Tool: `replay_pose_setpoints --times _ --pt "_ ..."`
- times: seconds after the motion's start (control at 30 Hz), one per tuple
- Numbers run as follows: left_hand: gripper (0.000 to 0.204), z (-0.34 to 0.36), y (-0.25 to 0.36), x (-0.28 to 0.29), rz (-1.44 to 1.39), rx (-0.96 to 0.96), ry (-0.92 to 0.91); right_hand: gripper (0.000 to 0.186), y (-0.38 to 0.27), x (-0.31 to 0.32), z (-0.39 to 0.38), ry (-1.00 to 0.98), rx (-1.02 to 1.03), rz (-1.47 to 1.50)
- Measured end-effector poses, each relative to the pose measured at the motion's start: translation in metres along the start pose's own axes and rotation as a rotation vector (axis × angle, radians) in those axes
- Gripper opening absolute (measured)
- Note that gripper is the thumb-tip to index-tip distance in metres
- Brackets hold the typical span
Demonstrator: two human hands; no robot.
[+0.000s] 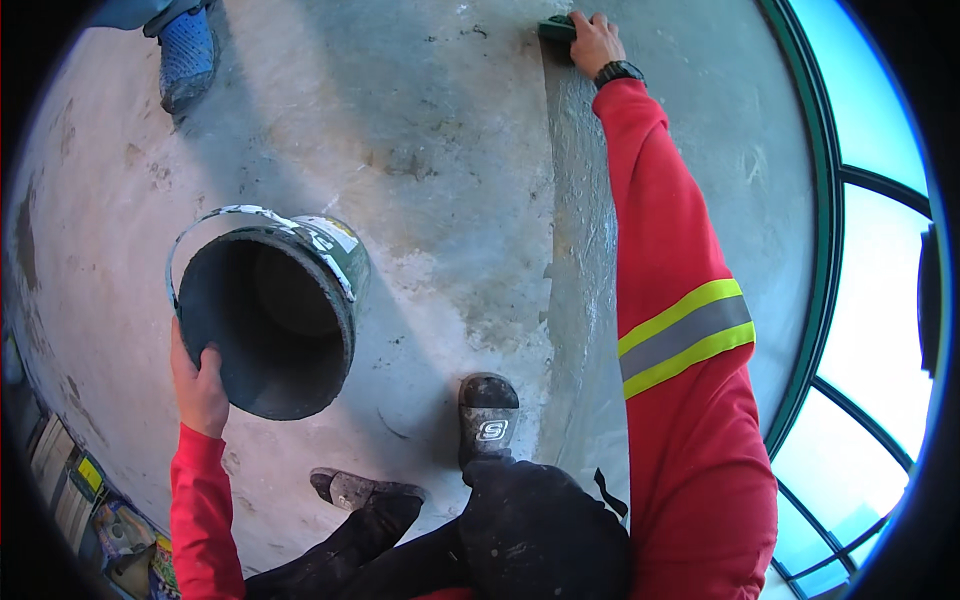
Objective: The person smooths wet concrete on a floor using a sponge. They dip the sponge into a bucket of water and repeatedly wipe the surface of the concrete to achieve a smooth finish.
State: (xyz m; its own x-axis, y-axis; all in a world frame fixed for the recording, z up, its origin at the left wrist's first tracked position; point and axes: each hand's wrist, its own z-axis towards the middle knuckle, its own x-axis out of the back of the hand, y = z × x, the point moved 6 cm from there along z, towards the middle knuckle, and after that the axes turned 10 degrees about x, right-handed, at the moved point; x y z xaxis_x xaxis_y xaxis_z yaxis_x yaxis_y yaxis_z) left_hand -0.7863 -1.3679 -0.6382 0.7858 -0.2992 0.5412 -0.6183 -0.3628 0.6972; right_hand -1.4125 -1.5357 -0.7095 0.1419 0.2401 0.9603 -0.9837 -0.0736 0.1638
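Observation:
My left hand [203,388] grips the near left rim of a dark, mortar-smeared bucket [340,250], with its thumb at the lip and the other fingers partly hidden. The bucket is tilted so that its mouth faces me, and it looks empty inside. Its white-flecked handle [240,210] stands up over the far side. Stretched far forward, my right hand [597,45] is closed on a small dark green block [556,29], whose exact kind I cannot make out. This block rests at the far end of a darker, wet-looking grey strip [585,220].
Stained grey concrete [430,160] spreads around my dusty slip-on shoes [488,415]. Another person's blue shoe [187,55] stands at the far left. Green-framed windows [880,290] line the right side. Bags and boards [120,530] lie at the lower left.

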Motion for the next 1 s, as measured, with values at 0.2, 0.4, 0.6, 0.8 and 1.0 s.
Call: replay_pose_setpoints --times 0.2,0.4,0.6,0.8,1.0 --pt "0.056 0.002 -0.013 0.012 0.040 0.005 0.062 0.043 -0.057 0.023 -0.152 -0.093 -0.052 0.341" --pt "0.055 0.002 -0.001 0.006 -0.009 -0.032 0.016 0.053 -0.174 0.129 -0.436 -0.362 -0.404 0.486" --pt "0.054 0.003 0.003 0.003 -0.021 -0.049 -0.006 0.053 -0.257 0.184 -0.576 -0.515 -0.703 0.513" --pt "0.054 0.002 0.001 0.004 -0.007 -0.039 -0.002 0.043 -0.185 0.111 -0.406 -0.083 -0.545 0.368" --pt "0.053 0.000 0.004 0.005 0.023 -0.021 0.015 0.038 -0.070 0.010 -0.120 0.187 -0.313 0.286"
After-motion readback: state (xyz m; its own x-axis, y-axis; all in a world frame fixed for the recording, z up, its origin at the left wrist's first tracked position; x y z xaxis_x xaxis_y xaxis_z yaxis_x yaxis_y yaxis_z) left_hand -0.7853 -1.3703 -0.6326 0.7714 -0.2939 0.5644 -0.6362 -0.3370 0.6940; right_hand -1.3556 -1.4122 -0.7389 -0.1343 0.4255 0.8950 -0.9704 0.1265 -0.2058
